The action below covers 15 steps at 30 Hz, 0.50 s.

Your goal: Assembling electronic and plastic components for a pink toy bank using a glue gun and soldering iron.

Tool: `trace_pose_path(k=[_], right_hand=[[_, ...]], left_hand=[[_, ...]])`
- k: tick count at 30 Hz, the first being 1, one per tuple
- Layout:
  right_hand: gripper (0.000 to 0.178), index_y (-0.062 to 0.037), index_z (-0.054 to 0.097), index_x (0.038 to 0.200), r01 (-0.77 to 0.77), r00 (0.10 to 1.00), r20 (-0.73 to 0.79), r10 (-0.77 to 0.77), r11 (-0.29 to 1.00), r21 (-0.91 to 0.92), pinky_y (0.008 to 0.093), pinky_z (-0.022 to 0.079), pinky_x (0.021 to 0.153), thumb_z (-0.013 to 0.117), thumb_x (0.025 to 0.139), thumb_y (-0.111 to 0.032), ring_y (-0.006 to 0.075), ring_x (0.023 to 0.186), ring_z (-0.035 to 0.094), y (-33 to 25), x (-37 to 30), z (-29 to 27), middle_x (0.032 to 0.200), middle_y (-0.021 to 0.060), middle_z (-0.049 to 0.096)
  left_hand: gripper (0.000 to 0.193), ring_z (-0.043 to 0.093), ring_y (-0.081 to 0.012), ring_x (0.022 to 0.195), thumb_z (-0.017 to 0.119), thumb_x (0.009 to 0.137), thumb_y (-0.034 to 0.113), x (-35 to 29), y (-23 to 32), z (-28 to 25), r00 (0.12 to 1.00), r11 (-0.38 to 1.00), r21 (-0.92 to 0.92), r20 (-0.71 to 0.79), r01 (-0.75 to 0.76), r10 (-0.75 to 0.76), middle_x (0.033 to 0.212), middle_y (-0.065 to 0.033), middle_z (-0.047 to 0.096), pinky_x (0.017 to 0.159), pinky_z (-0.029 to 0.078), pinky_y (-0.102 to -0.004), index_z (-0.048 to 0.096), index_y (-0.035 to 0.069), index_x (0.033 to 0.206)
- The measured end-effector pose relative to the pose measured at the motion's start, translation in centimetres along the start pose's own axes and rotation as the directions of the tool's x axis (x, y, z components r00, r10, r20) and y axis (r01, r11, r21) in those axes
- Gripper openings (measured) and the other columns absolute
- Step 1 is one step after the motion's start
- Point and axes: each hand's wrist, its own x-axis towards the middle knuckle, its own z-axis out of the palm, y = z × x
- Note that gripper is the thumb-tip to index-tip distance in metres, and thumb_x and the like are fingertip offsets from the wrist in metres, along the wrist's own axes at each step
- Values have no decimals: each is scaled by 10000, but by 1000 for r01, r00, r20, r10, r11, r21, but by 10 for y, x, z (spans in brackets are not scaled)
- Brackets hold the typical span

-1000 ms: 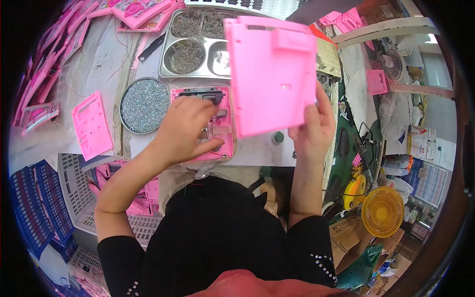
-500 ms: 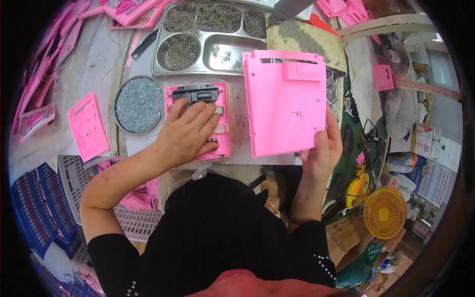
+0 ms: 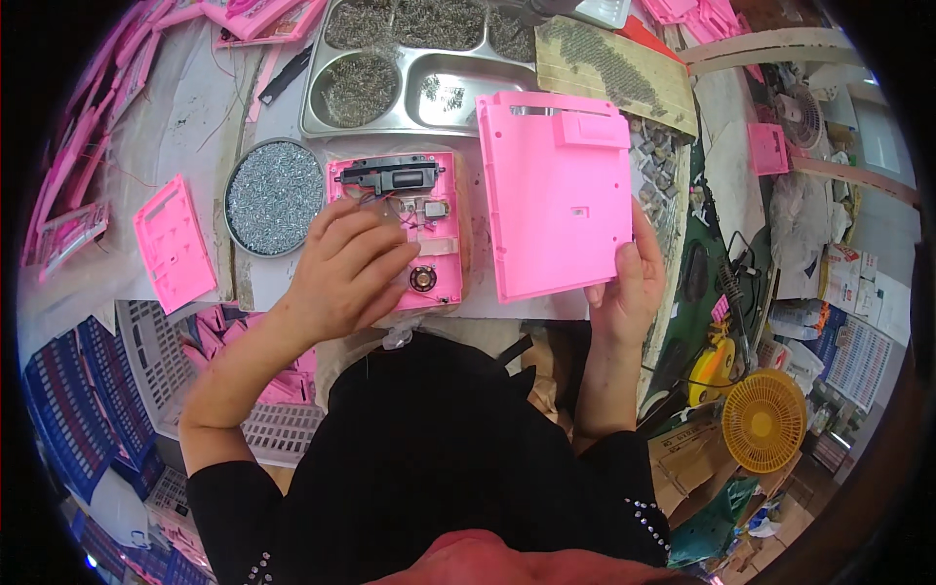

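Observation:
My right hand (image 3: pixel 629 283) grips a large pink plastic panel (image 3: pixel 556 234) by its lower right edge, thumb in front, and holds it up tilted to the right of the work. In front of me lies a pink plastic housing (image 3: pixel 444 268), its inside facing up. A black plastic module (image 3: pixel 390 176) sits across its far end, with a small silver motor (image 3: pixel 436 210) and thin wires below it. A small round speaker (image 3: pixel 422 279) rests near the close end. Over the housing's left side hovers my left hand (image 3: pixel 353 268), fingers loosely bent and apart, gripping nothing visible.
A round tin of small screws (image 3: pixel 275 198) stands left of the housing. Behind it is a metal compartment tray (image 3: pixel 424 132) with small metal parts. Another pink panel (image 3: pixel 175 244) lies at the left. A yellow fan (image 3: pixel 763 419) is at lower right.
My left hand has drawn back toward me and left off the module, uncovering the motor, wires and speaker. The panel in my right hand has shifted slightly left.

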Motion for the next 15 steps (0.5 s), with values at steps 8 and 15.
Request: trace_pose_path(k=[8,15], right_hand=[[513,45,439,1505,-75,997,1,75,996,56,216,426,467,585,1051,-145,79,531,535,2,-9,1,904,89,711],[543,44,429,1510,-89,996,38,86,993,80,218,428,468,609,1047,-177,83,527,537,4,-12,-1,897,95,712]], left_hand=[[591,548,-264,1114,805,723,352,-18,23,1,992,995,24,82,94,-96,1136,-45,578,1120,278,-551,668,140,1258],[634,545,-272,1108,802,748,364,-17,30,4,982,983,70,72,168,-173,1157,-61,563,1110,274,-549,646,122,1313]])
